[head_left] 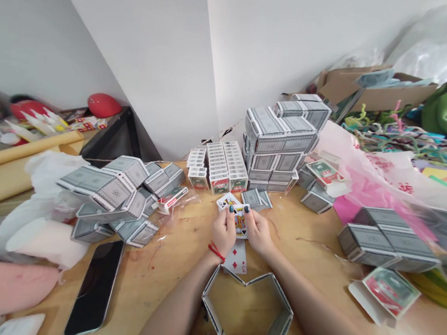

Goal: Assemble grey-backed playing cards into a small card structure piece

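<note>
Both hands meet over the middle of the table around a playing card (240, 222), a face card turned up toward me. My left hand (225, 230), with a red string on its wrist, pinches the card's left edge. My right hand (258, 231) grips its right edge, thumb on top. Beneath the hands lies a diamond card (235, 260), face up. Another face card (223, 201) lies just beyond, beside some face-down cards (256, 199). Between my forearms stands a heart-shaped frame (244, 280) made of joined cards.
Folded-card blocks are stacked at left (106, 184) and back right (267, 126). Rows of boxed card decks (217, 163) stand at the back. A phone (95, 288) lies at left, an opened card box (391, 291) at right. Pink plastic (366, 175) spreads along the right side.
</note>
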`<act>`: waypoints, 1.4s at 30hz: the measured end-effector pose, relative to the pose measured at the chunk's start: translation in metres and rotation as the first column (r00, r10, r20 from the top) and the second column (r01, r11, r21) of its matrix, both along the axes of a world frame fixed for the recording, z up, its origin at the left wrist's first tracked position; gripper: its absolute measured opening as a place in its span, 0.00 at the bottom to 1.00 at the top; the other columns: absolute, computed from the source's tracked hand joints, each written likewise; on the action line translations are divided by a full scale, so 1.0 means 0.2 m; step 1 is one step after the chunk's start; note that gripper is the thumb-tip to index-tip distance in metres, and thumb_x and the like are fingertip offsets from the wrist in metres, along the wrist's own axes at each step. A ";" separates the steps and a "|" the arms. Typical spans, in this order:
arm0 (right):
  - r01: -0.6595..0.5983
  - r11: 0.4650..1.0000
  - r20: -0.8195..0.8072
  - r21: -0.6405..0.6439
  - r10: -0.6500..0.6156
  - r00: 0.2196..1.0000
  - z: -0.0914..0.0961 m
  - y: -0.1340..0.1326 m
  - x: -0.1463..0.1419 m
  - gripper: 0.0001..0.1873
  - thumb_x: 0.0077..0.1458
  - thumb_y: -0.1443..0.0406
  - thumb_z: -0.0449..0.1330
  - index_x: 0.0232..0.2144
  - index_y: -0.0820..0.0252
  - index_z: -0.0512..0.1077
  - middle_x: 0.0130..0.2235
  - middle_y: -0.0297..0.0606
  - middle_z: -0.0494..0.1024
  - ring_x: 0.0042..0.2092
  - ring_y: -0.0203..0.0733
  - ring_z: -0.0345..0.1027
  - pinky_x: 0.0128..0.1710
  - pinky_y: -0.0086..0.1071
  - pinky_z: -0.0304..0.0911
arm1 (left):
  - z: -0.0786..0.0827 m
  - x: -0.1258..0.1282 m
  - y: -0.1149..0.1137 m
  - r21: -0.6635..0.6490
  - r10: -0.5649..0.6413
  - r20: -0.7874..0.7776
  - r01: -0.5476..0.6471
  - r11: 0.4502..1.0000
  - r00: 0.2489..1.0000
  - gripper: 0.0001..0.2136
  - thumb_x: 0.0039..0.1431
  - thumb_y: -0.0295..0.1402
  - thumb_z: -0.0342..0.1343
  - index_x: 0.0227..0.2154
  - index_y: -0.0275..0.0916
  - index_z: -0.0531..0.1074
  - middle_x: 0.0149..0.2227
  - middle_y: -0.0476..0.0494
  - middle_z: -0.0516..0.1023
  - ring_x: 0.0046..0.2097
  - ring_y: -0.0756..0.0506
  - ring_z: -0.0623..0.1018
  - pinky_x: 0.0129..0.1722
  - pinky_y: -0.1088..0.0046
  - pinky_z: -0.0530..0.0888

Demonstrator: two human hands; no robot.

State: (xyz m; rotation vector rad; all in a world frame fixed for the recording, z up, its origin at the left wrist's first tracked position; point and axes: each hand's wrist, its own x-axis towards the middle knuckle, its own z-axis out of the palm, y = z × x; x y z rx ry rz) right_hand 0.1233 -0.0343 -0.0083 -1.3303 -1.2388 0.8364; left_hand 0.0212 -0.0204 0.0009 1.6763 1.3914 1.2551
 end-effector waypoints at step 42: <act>-0.073 0.800 0.654 0.596 -0.431 0.622 0.05 -0.03 0.03 0.20 0.59 0.69 0.43 0.15 0.58 0.57 0.14 0.32 0.60 0.18 0.34 0.51 0.21 0.30 0.44 | -0.01 -0.02 -0.02 0.476 0.203 -0.291 -0.042 0.878 0.935 0.17 0.61 0.32 0.37 0.19 0.38 0.62 0.16 0.47 0.66 0.20 0.51 0.67 0.21 0.76 0.61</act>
